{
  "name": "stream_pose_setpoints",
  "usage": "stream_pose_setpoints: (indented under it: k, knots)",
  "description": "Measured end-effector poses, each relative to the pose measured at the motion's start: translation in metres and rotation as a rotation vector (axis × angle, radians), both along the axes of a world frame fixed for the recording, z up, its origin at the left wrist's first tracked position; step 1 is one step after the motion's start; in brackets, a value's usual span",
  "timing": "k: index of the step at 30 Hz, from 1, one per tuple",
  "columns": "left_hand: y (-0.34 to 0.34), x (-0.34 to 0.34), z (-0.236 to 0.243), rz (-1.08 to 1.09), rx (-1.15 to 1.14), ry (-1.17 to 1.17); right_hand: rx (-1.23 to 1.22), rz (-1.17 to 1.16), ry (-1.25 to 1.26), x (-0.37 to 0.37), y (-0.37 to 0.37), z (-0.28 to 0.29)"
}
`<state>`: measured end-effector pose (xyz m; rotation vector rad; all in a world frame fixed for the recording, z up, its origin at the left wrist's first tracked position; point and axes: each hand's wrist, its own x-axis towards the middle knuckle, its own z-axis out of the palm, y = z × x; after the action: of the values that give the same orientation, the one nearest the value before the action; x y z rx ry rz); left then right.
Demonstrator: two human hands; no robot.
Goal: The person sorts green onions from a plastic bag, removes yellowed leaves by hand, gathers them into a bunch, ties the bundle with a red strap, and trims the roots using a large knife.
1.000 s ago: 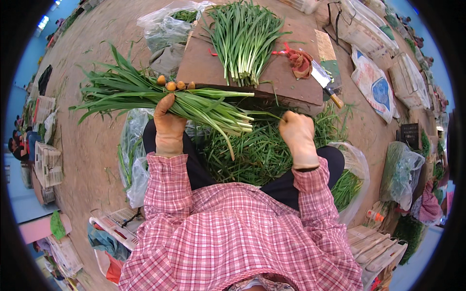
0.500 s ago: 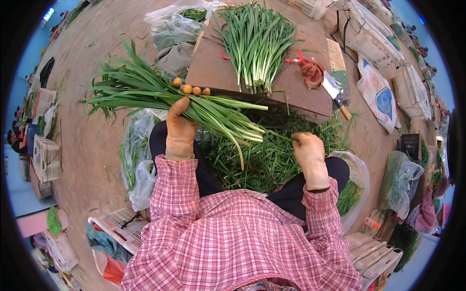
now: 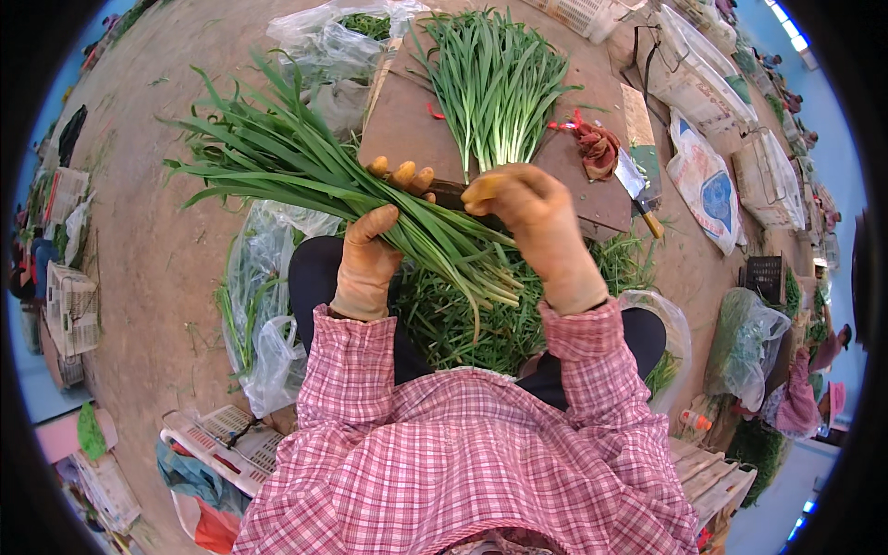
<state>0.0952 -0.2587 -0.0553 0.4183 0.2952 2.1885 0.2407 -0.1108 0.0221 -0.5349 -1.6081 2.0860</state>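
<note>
My left hand [image 3: 375, 250], in a stained tan glove, is wrapped round a bunch of garlic chives [image 3: 287, 171]. The leaves fan to the left and the pale stems point right, over my lap. My right hand [image 3: 532, 217], gloved alike, is raised just above those stems at the near edge of a brown low table [image 3: 407, 120]. Its fingers are curled together; what they hold, if anything, is hidden. On the tabletop lies a second chive bunch [image 3: 495, 88], white ends toward me. Loose green trimmings [image 3: 462, 319] are heaped between my knees.
A knife [image 3: 638, 190] and a dark red cloth bundle [image 3: 597, 151] lie on the table's right side. Clear plastic bags [image 3: 273, 324] sit by my left knee. White crates [image 3: 698, 69] and a printed sack [image 3: 708, 180] stand at the right.
My right hand has moved up and left from over the trimmings to beside the held stems. The left hand has shifted slightly right and tilted the bunch, stems lower.
</note>
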Motion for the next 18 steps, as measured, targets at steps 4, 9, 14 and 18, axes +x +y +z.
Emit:
stream_pose_setpoints:
  k: [4, 9, 14, 18]
  knots:
    - [-0.011, -0.013, -0.008, 0.076, 0.037, -0.058, -0.528, 0.179, 0.623, 0.068, 0.037, -0.012]
    - [-0.012, -0.022, -0.010, 0.017, 0.158, -0.159, 0.451, -0.135, -0.614, 0.117, 0.032, -0.022]
    - [-0.011, -0.020, -0.008, -0.027, 0.154, -0.164, 0.000, 0.155, -0.280, 0.057, -0.019, -0.022]
    - [-0.013, -0.023, -0.013, -0.070, 0.225, -0.162, 0.245, 0.038, -0.555, 0.044, -0.036, -0.019]
